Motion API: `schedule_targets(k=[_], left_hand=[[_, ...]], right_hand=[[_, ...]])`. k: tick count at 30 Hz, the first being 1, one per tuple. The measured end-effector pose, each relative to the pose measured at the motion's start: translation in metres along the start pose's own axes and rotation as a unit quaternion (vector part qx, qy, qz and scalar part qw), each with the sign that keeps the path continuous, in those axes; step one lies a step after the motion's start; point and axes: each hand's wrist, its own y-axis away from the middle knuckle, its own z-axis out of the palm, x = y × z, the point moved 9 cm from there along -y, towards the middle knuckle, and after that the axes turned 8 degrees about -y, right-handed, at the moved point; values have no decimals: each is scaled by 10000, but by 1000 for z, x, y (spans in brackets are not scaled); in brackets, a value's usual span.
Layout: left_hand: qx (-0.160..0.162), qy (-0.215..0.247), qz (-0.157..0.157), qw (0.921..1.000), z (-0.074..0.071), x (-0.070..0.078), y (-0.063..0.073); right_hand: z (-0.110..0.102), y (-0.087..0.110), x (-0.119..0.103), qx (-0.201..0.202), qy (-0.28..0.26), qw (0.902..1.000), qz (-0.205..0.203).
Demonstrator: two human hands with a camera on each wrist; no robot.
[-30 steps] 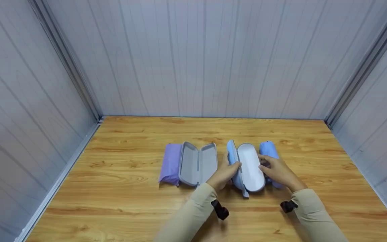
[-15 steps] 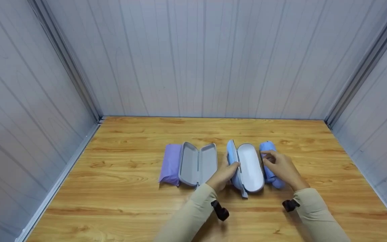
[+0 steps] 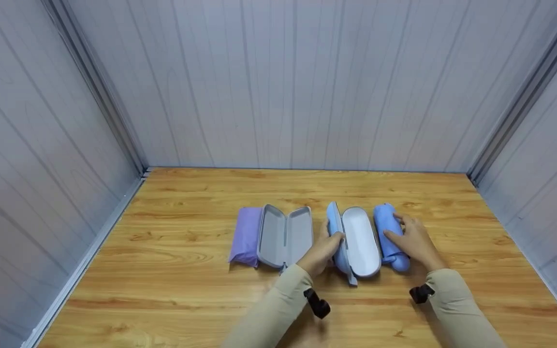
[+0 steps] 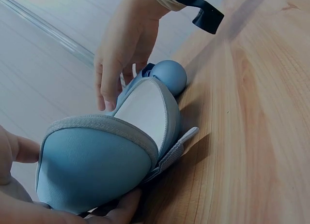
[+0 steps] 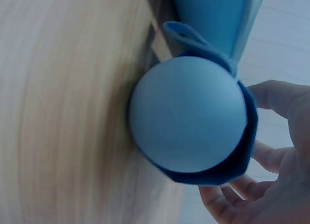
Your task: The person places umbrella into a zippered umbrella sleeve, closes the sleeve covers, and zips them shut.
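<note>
My left hand [image 3: 323, 249] grips the raised lid of a light blue glasses case [image 3: 361, 241], thumb on the inner edge and fingers behind. The case stands unfolded, its white lining showing, a zip along its rim in the left wrist view. To its right lies a blue folded umbrella [image 3: 388, 232] with a round handle end [image 5: 189, 115]. Over the umbrella is my right hand [image 3: 416, 241], thumb on one side and fingers on the other, loosely spread. A gap shows between palm and umbrella in the right wrist view; firm contact is not clear.
A grey-lined case [image 3: 299, 237] lies unfolded left of my left hand. Against its left side is a purple pouch-like packet [image 3: 245, 234]. The wooden table [image 3: 162, 270] meets pale panel walls [image 3: 269, 87] at the back and sides.
My right hand has left the blue case's right rim and moved right, over the umbrella. The left hand keeps its hold on the lid, nearly still.
</note>
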Motion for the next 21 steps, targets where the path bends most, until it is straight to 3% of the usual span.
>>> schedule_targets(k=[10,21], left_hand=[[59,11,-152,9999,0,-2,0],[-2,114,-120,9999,0,-3,-1]], right_hand=[[15,4,17,-679,-178,9964,483],[19,3,22,-740,-272,9959,441]])
